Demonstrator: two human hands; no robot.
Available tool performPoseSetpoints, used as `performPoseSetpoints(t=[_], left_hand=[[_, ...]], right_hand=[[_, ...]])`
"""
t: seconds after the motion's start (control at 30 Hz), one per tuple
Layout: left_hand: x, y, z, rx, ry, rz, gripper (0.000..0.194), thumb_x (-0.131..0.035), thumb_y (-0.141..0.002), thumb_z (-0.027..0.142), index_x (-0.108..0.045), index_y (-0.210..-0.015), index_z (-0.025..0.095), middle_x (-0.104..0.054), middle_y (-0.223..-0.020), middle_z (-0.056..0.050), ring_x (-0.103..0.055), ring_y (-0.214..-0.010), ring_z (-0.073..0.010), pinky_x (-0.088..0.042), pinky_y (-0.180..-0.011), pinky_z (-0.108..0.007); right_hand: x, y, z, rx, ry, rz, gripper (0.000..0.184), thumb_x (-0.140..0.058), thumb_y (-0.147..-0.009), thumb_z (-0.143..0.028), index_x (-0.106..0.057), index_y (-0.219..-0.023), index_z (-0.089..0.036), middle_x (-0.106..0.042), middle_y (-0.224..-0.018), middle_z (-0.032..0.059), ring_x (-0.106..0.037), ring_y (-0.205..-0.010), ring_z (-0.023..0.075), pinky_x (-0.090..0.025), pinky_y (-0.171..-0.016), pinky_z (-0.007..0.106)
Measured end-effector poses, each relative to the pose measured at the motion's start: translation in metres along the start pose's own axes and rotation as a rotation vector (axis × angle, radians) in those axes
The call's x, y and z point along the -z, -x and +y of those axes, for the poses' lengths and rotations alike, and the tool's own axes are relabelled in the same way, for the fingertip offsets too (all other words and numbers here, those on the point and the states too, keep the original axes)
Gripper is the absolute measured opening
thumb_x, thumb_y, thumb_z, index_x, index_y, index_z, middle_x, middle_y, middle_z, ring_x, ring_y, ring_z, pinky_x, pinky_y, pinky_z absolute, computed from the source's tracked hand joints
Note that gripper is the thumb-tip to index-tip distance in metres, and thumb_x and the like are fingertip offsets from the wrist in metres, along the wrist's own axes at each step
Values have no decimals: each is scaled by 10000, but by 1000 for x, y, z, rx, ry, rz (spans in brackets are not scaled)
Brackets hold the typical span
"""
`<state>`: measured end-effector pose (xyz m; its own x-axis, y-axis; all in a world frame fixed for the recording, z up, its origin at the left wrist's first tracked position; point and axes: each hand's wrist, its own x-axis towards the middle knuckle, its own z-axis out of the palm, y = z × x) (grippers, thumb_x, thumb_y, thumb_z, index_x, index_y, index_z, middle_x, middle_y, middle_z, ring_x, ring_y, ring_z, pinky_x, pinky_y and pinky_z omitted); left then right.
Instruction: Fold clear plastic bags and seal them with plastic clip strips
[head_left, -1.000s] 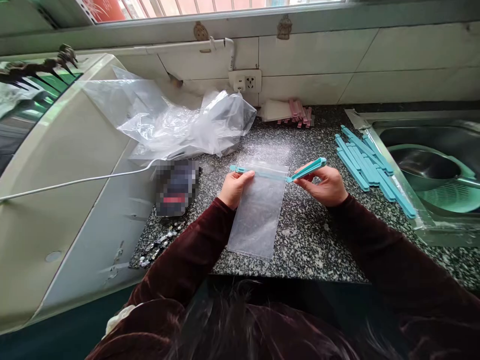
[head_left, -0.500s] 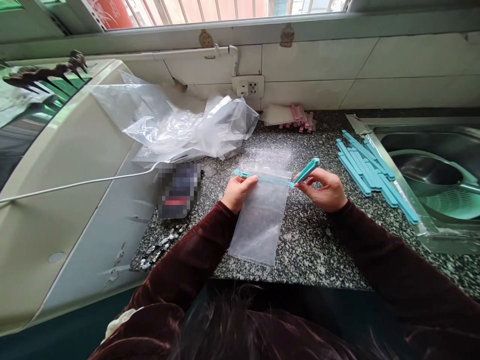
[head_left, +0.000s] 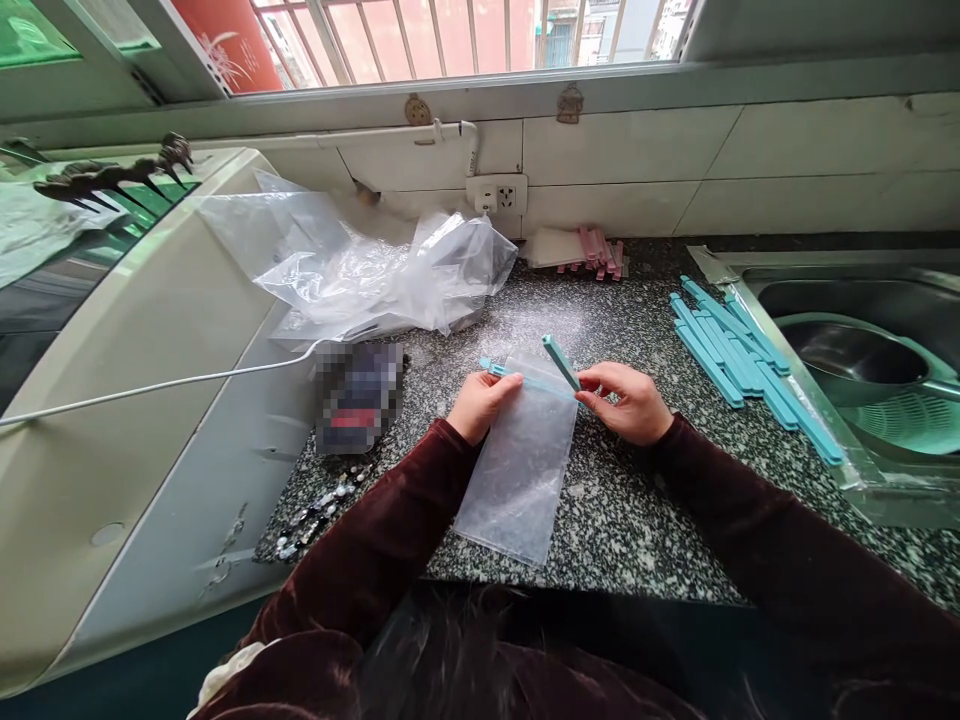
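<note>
A clear flat plastic bag [head_left: 517, 475] lies on the speckled counter with its top end away from me. Across it, near that end, runs one bar of a teal bag sealing clip [head_left: 559, 360]; the clip's other arm slants up from the right edge. My left hand [head_left: 478, 405] is closed, pinching the bag and the clip's bar at the left side, thumb on top. My right hand [head_left: 628, 400] is closed round the clip at its right end, where the two arms meet. The fingers partly hide that joint.
Several teal sealing clips [head_left: 739, 345] lie beside the sink [head_left: 862, 270] at right. Pink clips [head_left: 600, 252] rest by the wall. Crumpled clear plastic [head_left: 390, 275], a blurred dark object [head_left: 360, 397], a white cable [head_left: 187, 380] and a beaded strand [head_left: 315, 515] are at left.
The clip's raised arm has swung leftward, from leaning right to slanting over the bag. My right hand has moved slightly left with it; my left hand keeps its pinch. The camera view has tilted up.
</note>
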<state>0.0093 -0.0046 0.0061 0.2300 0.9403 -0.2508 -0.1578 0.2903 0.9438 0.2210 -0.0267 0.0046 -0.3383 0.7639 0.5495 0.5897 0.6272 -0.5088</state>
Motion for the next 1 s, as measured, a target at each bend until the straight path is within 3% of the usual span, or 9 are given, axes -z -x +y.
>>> performPoseSetpoints(t=[0.4,1.0], left_hand=[[-1,0,1,-3,-138,17,379,-729,-499,448,-587,-538,99,-495,-469,24,-378,-441,-55,-267,-448,-201],[3,-4,-4,-57,-187,-60,325,-724,-564,390,-586,-508,101,-521,-466,5,-409,-447,-68,-294,-470,-213]], right_hand=[[-11,5,3,15,68,-89,182,-529,-824,-259,-616,-965,-183,-644,-744,35,-582,-647,126,-482,-593,256],[-11,6,7,71,266,-161,259,-481,-863,-309,-653,-1022,-199,-644,-812,63,-576,-677,141,-463,-598,248]])
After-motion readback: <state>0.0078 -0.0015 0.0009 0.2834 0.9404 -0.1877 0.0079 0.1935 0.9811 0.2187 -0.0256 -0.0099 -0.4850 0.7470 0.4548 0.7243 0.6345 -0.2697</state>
